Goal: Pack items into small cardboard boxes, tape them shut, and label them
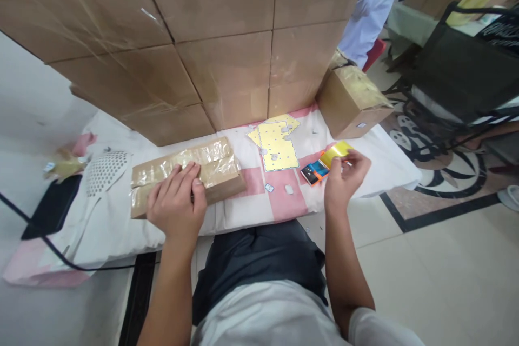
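My left hand (178,197) lies on top of a long cardboard box (221,165) sealed with clear tape, its fingers stretched over the lid. At the right, my right hand (346,175) is closed in a pinch beside a small packet (314,172) printed blue, black and orange. A yellow flap (336,154) of that packet reaches up to the fingertips. Something small and pale shows between the fingers, too small to name. Between my hands lie overlapping yellow sheets (279,148) with dark specks and scalloped edges. A small white label (269,187) sits just below them.
Stacked cardboard boxes (235,75) wall off the far side. Another box (354,102) stands at the right end of the pink and white cloth (251,211). A black cable (60,257) crosses the lower left. A person in a light blue sleeve (368,11) is behind the stack.
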`<control>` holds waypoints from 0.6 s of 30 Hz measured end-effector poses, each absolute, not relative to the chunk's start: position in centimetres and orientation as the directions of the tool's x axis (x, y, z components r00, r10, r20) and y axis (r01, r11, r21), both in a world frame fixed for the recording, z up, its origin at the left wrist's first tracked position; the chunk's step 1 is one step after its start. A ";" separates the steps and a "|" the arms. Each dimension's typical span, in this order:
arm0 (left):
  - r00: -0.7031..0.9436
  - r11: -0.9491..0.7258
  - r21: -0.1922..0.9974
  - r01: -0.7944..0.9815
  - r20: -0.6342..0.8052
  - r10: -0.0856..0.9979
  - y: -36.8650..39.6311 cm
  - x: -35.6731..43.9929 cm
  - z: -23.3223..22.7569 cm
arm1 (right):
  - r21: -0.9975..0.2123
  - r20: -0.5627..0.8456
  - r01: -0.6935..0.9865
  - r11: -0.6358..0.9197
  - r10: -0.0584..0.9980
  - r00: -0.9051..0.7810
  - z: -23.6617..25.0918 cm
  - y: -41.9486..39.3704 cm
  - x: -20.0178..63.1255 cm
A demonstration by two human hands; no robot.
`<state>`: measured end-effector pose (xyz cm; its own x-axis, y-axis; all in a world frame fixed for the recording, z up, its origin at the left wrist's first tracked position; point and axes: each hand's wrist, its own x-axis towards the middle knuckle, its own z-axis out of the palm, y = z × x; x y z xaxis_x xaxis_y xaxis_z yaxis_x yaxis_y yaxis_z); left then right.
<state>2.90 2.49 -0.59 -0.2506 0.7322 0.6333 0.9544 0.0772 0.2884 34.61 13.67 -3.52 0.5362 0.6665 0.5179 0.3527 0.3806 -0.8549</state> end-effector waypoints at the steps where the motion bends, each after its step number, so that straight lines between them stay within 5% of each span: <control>1: -0.256 0.083 0.300 0.950 0.603 0.756 2.5 2.9 -0.3 | -0.878 0.476 0.291 0.379 0.644 0.598 -3.6 13.6 35.7; 4: -0.292 0.144 0.315 0.938 0.496 0.818 2.8 3.7 1.1 | -0.924 0.364 0.159 0.347 0.673 0.644 -3.7 14.6 37.5; 8: -0.346 0.262 0.259 0.930 0.370 0.862 3.4 6.2 2.3 | -0.946 0.319 0.184 0.268 0.651 0.689 -3.8 15.8 37.9; 12: -0.302 0.254 0.169 0.952 0.401 0.865 3.6 8.2 1.4 | -0.964 0.263 0.217 0.151 0.616 0.742 -5.2 16.3 38.3; 18: -0.150 0.123 0.086 0.989 0.490 0.859 3.1 6.0 -0.4 | -0.985 0.103 0.167 0.040 0.915 0.389 -6.5 17.6 38.8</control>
<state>5.99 3.07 -0.37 -0.1497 0.8585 0.4904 0.9886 0.1234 0.0858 38.76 17.64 -6.47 0.3892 0.9154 0.1030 0.1667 0.0399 -0.9852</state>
